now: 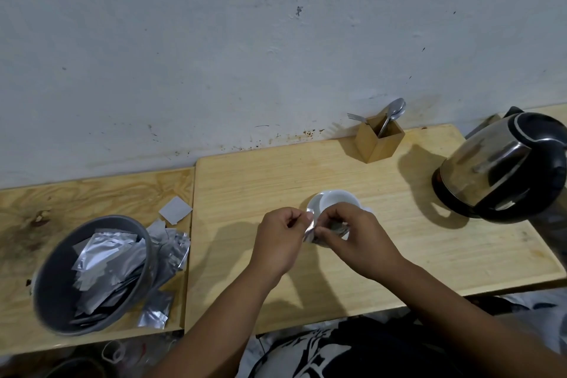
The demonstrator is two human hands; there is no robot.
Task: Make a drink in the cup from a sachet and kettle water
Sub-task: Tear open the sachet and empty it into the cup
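Nearest the camera, two bare forearms reach forward over the pale wooden tabletop (276, 181). The left hand (280, 239) and right hand (356, 236) meet above it, both pinching a small silver foil sachet (310, 228) that sits between them, thumbs and forefingers closed on its edges. Just beyond the knuckles, partly hidden by the right hand, stands the white ceramic cup (337, 198) on a white saucer (313, 204). Off to the left, on a neighbouring plywood board (92, 193), a grey round bowl (61, 285) holds a heap of silver foil packets (104, 258), some spilling beside it. Far right stands the stainless steel kettle with black handle (503, 169). Against the wall, a square wooden holder (379, 139) carries a metal spoon (394, 110) and fork (356, 116).
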